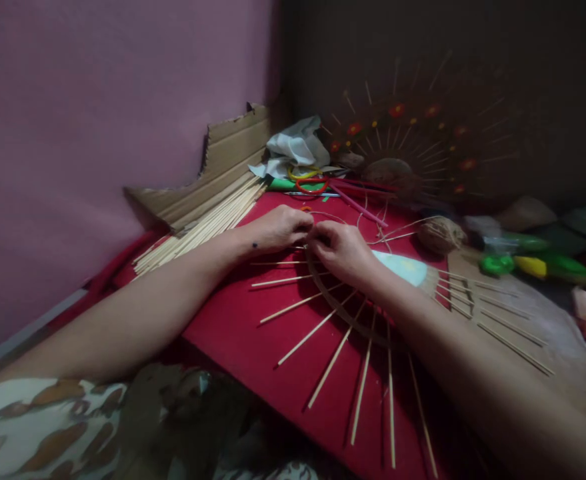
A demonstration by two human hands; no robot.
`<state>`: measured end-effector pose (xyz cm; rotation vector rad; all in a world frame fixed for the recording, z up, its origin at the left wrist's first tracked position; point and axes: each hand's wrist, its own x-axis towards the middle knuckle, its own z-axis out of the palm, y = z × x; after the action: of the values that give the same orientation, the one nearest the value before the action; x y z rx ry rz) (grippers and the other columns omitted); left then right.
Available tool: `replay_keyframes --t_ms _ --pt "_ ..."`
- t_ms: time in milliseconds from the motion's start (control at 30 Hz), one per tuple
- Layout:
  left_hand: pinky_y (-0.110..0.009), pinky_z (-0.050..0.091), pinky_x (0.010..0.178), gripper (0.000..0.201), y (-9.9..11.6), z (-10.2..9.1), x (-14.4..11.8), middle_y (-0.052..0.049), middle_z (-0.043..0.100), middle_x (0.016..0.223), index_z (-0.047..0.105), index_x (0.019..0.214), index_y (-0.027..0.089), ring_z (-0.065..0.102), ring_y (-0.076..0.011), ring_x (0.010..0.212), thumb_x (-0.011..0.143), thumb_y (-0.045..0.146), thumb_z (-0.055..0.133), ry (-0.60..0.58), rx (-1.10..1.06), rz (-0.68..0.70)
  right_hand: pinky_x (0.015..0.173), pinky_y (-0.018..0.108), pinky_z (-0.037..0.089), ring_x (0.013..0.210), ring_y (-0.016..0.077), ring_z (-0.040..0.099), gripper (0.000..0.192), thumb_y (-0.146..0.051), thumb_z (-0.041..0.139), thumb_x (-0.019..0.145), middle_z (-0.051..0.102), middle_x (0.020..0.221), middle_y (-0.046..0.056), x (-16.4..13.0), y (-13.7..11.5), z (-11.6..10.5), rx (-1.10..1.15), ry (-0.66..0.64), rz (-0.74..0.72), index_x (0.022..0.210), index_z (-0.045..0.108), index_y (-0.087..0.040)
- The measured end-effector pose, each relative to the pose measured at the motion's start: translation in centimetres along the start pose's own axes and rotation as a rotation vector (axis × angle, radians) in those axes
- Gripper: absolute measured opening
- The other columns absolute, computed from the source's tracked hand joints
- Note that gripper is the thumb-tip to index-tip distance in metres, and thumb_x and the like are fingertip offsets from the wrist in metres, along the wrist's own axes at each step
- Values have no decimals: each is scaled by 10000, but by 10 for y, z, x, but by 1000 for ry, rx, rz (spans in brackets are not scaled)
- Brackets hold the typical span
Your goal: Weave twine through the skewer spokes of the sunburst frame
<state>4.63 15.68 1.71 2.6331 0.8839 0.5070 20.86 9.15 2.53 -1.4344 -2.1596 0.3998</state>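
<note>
**Both hands pinching at the rim of a stick sunburst**

I am watching my left hand [277, 230] and right hand [341, 252] meeting fingertip to fingertip at the far rim of a ring of wooden sticks [345, 333], which is lying near the middle of the red board [233, 327]. Both sets of fingers are curling closed in a pinch on the ring; what exactly sits between them I cannot tell. A bundle of loose sticks [200, 230] is resting along the board's left edge against corrugated cardboard [223, 170]. Near the far edge, coloured rings [310, 181] and white cloth [295, 147] are lying. A second stick fan [493, 310] is spreading at the right. No writing is readable.
</note>
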Motion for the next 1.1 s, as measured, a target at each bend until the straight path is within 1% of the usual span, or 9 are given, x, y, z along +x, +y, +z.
replay_keyframes --t_ms 167,267,367,467,567,667,733,900,1100 --pt "-204 326 556 117 -6 -12 -4 -14 632 670 677 747 139 495 -99 606 763 209 585 -76 113 -24 713 243 429 765 153 608 149 -132 488 805 681 821 45 -5 9 17 61 76 -12 847 629 -162" --pt "-208 319 552 115 -11 -21 -8 -9 639 664 684 742 145 490 -94 588 751 219 597 -112 106 -47 702 238 429 741 146 598 141 -124 481 794 668 792 30 -8 11 19 91 87 -13 832 609 -170" --pt "-214 328 567 115 -16 -33 -13 4 636 635 691 739 157 502 -97 582 742 228 600 -131 83 -129 723 240 429 773 146 603 163 -138 481 813 676 828 31 -9 10 19 78 72 -46 887 622 -172" --pt "-206 313 553 119 -23 -46 -18 25 621 590 697 714 180 505 -95 561 723 269 619 -173 89 -185 728 244 425 826 152 615 198 -203 493 854 684 920 36 -8 7 20 -28 37 -71 976 648 -190" --pt "-199 290 529 143 -31 -56 -23 37 602 561 703 683 195 499 -96 552 703 320 637 -257 66 -186 655 259 404 825 175 623 220 -293 486 888 676 966 37 -4 1 20 -245 -44 -63 984 674 -234" --pt "-203 287 517 171 -38 -58 -25 37 587 545 702 656 196 487 -100 543 696 350 639 -369 39 -223 591 274 365 825 203 630 237 -309 461 902 678 969 49 2 -7 19 -443 -133 -39 983 671 -237" --pt "-206 287 513 169 -41 -58 -26 36 582 541 700 650 193 477 -101 536 685 350 646 -406 48 -254 583 280 354 848 213 633 243 -276 432 915 681 986 66 3 -12 19 -515 -165 -36 986 654 -209" --pt "-204 289 520 174 -45 -62 -29 36 588 544 706 656 188 472 -101 546 675 352 650 -449 90 -290 581 293 345 860 220 638 258 -237 376 942 679 1007 95 1 -13 22 -587 -164 -41 992 619 -167" --pt "-215 298 561 187 -40 -67 -31 24 628 608 729 733 180 502 -110 597 703 322 611 -548 138 -363 589 292 338 863 214 637 243 -228 377 943 681 996 86 0 -10 22 -588 -143 -44 979 610 -168"
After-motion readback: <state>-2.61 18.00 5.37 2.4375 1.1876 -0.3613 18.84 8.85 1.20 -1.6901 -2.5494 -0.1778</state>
